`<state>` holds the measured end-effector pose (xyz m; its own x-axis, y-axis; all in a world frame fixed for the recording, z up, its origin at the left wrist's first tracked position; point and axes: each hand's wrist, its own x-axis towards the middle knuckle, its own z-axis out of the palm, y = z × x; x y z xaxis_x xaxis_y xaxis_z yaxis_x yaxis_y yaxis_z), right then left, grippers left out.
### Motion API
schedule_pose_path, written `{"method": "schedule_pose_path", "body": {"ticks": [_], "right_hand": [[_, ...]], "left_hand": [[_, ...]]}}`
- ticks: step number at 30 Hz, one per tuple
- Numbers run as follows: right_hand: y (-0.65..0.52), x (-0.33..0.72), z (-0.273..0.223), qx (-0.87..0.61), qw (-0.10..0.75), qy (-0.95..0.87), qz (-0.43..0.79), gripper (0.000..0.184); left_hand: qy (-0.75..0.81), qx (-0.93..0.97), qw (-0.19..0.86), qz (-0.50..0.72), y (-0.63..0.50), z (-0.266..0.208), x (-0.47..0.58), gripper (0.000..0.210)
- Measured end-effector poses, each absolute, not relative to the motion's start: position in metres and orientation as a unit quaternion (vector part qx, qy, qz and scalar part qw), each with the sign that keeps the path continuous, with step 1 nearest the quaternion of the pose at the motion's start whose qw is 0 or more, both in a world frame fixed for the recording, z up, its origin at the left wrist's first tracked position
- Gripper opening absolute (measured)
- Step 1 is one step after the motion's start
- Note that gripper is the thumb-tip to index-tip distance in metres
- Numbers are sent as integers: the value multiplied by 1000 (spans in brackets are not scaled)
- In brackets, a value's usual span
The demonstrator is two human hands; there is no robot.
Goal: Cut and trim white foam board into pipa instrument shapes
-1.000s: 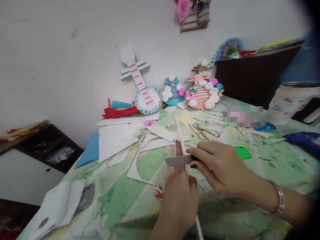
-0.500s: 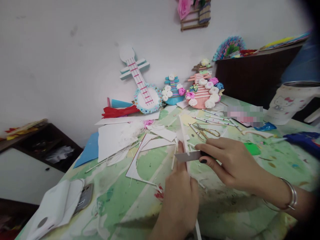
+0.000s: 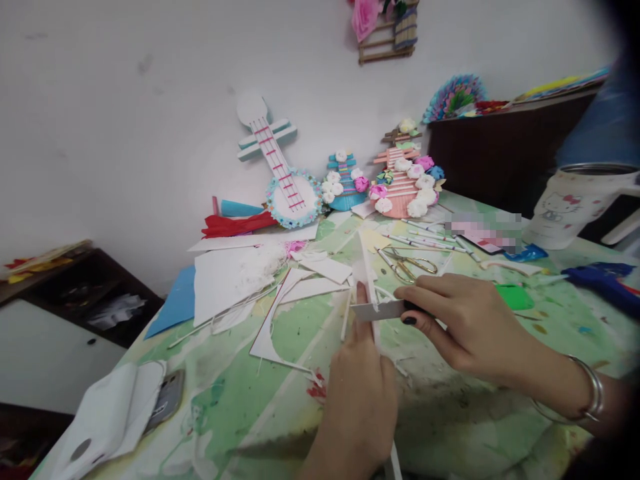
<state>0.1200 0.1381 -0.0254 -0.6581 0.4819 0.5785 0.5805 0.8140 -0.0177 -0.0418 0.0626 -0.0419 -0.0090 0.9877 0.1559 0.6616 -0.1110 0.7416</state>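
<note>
My left hand (image 3: 361, 387) grips a narrow white foam board strip (image 3: 366, 273) that stands on its edge, its index finger stretched along the strip's face. My other fingers there are curled and partly hidden. In my right hand (image 3: 460, 323) is a craft knife (image 3: 377, 311), its wide grey blade lying across the strip's top edge just above the left index finger. Most of the knife's handle is hidden in my closed right fingers. A thin white shaving (image 3: 384, 293) curls off beside the blade. Gold-handled scissors (image 3: 417, 261) lie just beyond my right hand.
White board offcuts (image 3: 263, 343) and white sheets (image 3: 220, 277) lie to the left. A blue glue gun (image 3: 603, 283), markers (image 3: 430, 239) and a cup (image 3: 565, 210) are at the right. Paper instrument models (image 3: 295, 197) lean on the wall. A white case (image 3: 107, 417) sits front left.
The white shaving by the blade shows more as a curl now. My right hand and the knife have shifted very slightly right; my left hand stays on the strip. The view has moved a little.
</note>
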Motion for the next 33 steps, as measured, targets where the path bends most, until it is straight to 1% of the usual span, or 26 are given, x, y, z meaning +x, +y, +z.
{"method": "schedule_pose_path", "body": {"ticks": [12,19,29,33], "right_hand": [[133,113,-22,-295,285,-909,-72,29],[139,125,-29,-289,299,-906,-81,27],[129,117,-22,-305,293,-901,-101,28],[129,114,-21,-302,295,-901,-102,27]], "left_hand": [[632,670,245,303,61,-42,-41,75],[624,673,234,320,61,-40,-43,75],[629,680,272,263,61,-38,-35,81],[626,673,259,297,61,-39,-35,79]]}}
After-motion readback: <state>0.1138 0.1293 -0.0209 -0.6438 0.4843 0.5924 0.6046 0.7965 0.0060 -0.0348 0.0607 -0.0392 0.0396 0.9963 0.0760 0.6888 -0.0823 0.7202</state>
